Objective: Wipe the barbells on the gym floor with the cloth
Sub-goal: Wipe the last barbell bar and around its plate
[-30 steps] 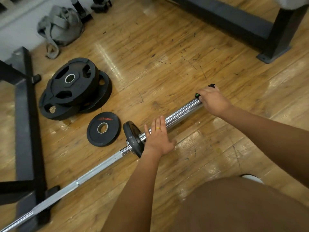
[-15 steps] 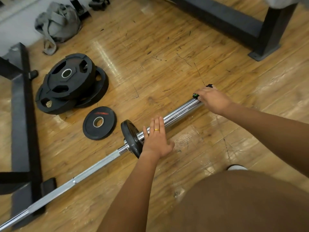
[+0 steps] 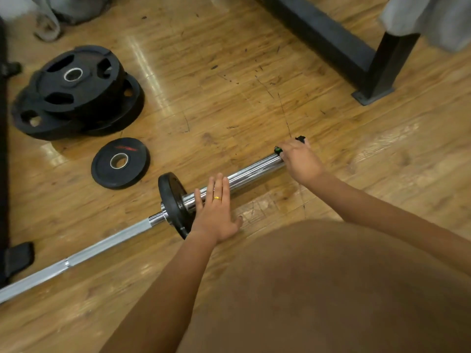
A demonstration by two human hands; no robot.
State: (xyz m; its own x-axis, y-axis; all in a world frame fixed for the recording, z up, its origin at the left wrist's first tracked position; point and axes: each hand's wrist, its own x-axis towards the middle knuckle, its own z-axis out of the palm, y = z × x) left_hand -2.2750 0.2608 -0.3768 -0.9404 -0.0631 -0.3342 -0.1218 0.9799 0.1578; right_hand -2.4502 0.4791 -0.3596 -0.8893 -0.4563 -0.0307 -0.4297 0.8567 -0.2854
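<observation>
A chrome barbell [image 3: 102, 250] lies diagonally on the wooden floor, with one small black plate [image 3: 170, 197] on its sleeve [image 3: 254, 171]. My left hand [image 3: 215, 215] rests flat on the sleeve just right of that plate, fingers straight. At the sleeve's far end my right hand [image 3: 300, 161] curls over a black and green collar clip [image 3: 277, 150]. A grey cloth [image 3: 433, 19] hangs over the black frame at the top right, away from both hands.
A loose small plate [image 3: 119, 163] and a stack of larger black plates [image 3: 76, 90] lie left of the bar. A black steel frame [image 3: 331, 39] runs across the top right, another rack [image 3: 17, 256] lines the left edge, and a grey bag [image 3: 71, 8] sits top left.
The view has shifted slightly, so everything sits lower and to the left. Both hands keep their places on the sleeve and its end.
</observation>
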